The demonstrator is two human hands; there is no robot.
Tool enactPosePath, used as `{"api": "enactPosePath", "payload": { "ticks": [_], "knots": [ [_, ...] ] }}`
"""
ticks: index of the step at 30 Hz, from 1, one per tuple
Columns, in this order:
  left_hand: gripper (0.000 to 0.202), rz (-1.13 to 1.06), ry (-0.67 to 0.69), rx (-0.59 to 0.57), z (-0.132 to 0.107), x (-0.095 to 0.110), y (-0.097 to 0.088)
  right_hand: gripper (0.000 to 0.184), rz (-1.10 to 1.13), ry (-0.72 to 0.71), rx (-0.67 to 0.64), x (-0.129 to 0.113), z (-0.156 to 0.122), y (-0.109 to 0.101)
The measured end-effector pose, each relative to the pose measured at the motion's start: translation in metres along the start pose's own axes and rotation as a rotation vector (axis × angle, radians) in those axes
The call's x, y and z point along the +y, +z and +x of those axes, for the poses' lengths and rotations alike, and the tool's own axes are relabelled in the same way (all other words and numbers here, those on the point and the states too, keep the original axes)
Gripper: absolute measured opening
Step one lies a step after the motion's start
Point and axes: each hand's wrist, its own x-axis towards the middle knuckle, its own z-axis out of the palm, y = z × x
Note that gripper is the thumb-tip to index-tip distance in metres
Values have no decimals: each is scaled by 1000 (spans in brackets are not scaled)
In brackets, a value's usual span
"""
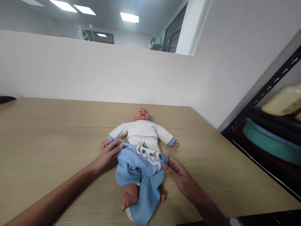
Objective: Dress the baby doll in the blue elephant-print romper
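Observation:
A baby doll (143, 129) in a white top with blue cuffs lies on its back on the wooden table, head toward the wall and arms spread. Over its legs are light blue fleece baby pants (141, 171) with a white and orange patterned top edge. My left hand (112, 150) pinches the left end of that edge. At the right end, my right hand (175, 169) grips the bunched fabric between thumb and fingers. One bare doll foot (129, 197) shows below the cloth, and part of the other foot (162, 195) peeks out at right. The fabric hides most of both legs.
The wooden table (58, 125) meets a low white wall (94, 69) at the back. To the right stands a black metal shelf (258, 103) holding a teal basin (270, 141) and a cream-coloured bottle (282, 102). Something dark (7, 99) sits at the far left edge.

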Motion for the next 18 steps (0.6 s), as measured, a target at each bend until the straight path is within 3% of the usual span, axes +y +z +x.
{"api": "enactPosePath", "payload": {
  "ticks": [3, 6, 9, 12, 15, 18],
  "knots": [
    [30, 408, 237, -64, -4, 25, 6, 54, 15, -41, 33, -10, 5, 5],
    [48, 588, 362, -240, -7, 52, 28, 43, -71, -133, -35, -23, 11, 12],
    [61, 657, 263, -454, -3, 69, 56, 40, -117, -178, -25, -29, 15, 16],
    [37, 667, 149, -610, 9, 73, 70, 40, -196, -127, 2, -27, 6, 12],
    [24, 614, 127, -629, 21, 70, 68, 47, -358, -73, -110, -27, -14, 5],
    [28, 554, 100, -602, 26, 67, 66, 49, -515, -124, -172, -29, -34, 4]
  ]
}}
